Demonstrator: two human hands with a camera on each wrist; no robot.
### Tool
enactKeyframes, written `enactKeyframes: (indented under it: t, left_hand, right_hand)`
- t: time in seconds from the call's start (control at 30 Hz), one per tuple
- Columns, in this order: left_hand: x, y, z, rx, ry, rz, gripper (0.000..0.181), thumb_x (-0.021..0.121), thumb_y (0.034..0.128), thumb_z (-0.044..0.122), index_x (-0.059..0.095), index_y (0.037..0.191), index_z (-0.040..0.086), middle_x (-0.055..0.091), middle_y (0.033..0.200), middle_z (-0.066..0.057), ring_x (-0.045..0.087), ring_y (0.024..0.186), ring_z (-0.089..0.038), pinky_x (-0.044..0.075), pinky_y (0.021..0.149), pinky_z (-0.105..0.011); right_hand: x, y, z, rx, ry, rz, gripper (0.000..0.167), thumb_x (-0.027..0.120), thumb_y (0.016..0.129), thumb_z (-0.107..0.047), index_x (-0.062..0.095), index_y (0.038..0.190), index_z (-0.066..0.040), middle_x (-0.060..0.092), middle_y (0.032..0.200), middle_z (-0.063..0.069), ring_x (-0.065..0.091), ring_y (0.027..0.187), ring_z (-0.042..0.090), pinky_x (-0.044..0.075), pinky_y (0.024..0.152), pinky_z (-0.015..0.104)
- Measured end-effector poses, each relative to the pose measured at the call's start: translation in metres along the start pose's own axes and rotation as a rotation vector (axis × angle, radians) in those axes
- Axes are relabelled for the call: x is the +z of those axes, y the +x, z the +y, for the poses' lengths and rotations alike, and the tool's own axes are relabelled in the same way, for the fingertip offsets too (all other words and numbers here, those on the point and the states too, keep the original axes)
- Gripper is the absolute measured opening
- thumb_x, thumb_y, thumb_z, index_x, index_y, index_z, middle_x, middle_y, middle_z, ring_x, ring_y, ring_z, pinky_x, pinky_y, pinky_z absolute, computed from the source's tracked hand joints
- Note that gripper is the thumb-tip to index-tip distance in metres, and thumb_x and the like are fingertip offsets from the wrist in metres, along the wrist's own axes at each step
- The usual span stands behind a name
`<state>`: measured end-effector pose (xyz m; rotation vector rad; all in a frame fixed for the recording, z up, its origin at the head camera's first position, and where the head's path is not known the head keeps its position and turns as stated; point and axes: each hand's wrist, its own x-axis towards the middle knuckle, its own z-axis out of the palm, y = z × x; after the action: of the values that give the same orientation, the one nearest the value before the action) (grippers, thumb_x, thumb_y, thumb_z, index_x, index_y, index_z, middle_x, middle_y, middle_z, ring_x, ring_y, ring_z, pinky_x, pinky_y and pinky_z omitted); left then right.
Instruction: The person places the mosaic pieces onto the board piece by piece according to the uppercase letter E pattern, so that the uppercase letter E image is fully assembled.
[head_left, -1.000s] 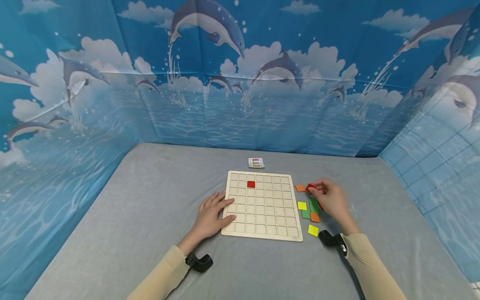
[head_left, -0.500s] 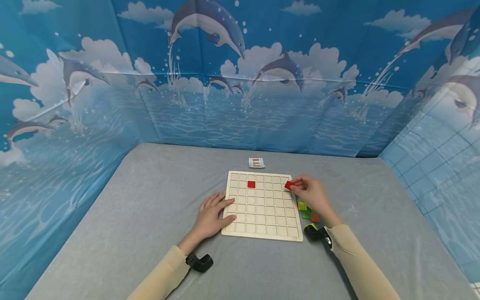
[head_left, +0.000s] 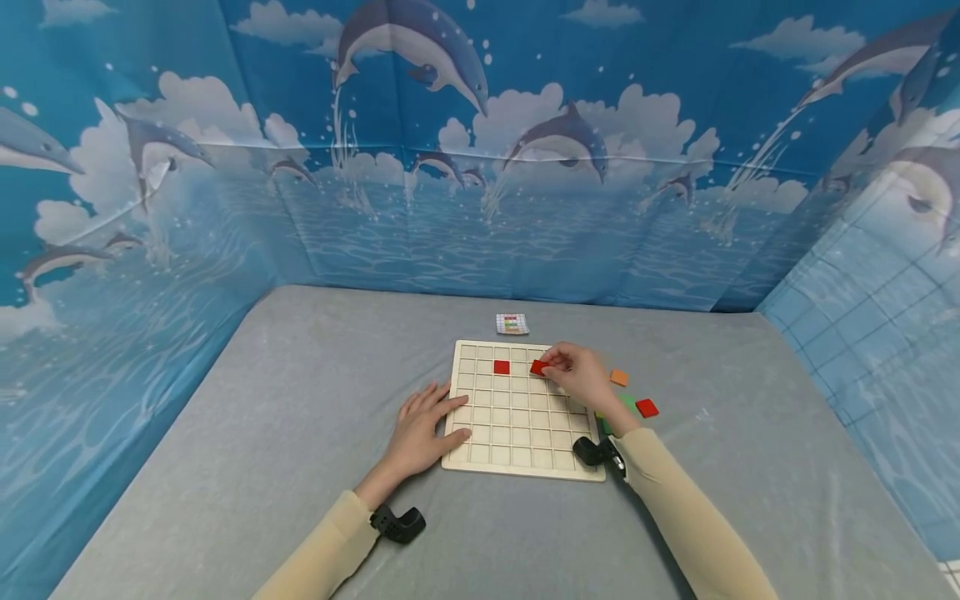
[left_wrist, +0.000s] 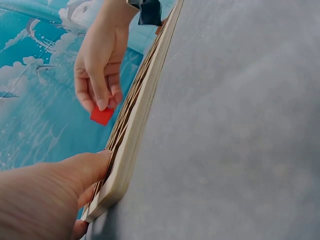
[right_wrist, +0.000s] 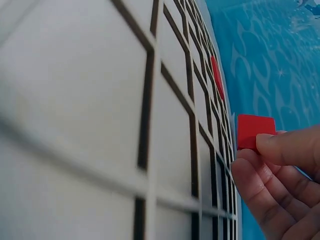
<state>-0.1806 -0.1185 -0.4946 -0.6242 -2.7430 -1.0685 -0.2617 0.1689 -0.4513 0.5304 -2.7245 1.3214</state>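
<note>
A square wooden grid board [head_left: 501, 433] lies on the grey table. One red tile [head_left: 502, 367] sits in a cell of its second row from the far edge. My right hand [head_left: 581, 377] pinches another red tile [right_wrist: 255, 131] between thumb and fingers, above the board to the right of the placed one; the wrist views show a gap between this tile and the grid. At the board's left edge my left hand [head_left: 422, 429] rests with spread fingers, the thumb and fingertips lying on the rim.
Beside the board on the right lie an orange tile [head_left: 618, 377], a red tile [head_left: 647, 408] and green tiles [head_left: 628, 405], partly hidden by my right arm. A small card with a coloured grid pattern [head_left: 512, 324] lies beyond the far edge. A dolphin-print curtain [head_left: 450, 225] surrounds the table.
From the loose tiles at the right, my right hand has carried the pinched red tile leftward over the board. My left hand has stayed at the left edge.
</note>
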Motion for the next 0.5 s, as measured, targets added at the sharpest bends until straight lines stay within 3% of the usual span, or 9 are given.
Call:
enactKeyframes:
  t: [0.5]
  left_hand:
    - [-0.005, 0.006, -0.002, -0.001, 0.008, -0.011, 0.051, 0.067, 0.088, 0.036, 0.058, 0.132, 0.012, 0.037, 0.147, -0.015, 0.022, 0.138, -0.036, 0.009, 0.107, -0.056]
  right_hand:
    - [0.023, 0.019, -0.015, 0.06, -0.044, -0.059, 0.007, 0.066, 0.088, -0.004, 0.067, 0.094, -0.006, 0.064, 0.085, 0.004, 0.059, 0.073, 0.018, 0.049, 0.066, 0.034]
